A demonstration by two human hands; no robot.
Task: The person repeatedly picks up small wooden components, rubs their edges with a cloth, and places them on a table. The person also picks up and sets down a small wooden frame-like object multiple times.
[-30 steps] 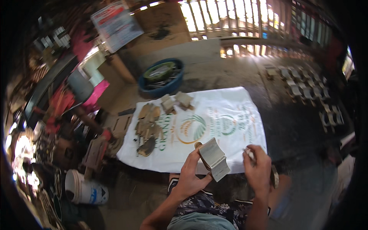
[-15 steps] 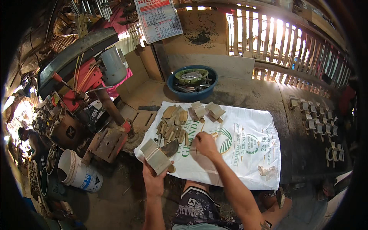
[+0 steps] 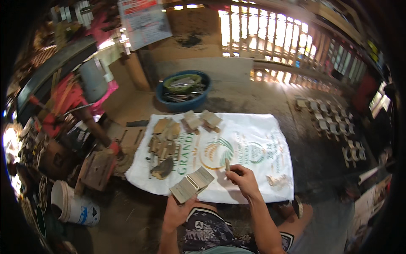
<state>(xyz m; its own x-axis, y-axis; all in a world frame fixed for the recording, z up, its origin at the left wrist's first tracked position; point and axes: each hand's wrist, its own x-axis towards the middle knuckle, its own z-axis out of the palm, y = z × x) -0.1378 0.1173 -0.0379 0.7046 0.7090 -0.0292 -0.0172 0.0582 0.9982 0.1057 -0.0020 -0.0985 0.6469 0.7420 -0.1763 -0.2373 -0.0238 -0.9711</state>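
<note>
Right hand [image 3: 243, 181] back from pile [image 3: 162, 147] — small stick [image 3: 227, 164] in grip, lower end hidden

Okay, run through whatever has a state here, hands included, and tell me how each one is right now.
Left hand: gripping
Ridged block: held, tilted
Right hand: pinching
Small stick: pinched, roughly upright
White sack: spread out
Blue basin: open, filled
Green basket: inside basin, filled
White bucket: lidless
Calendar: hanging
</note>
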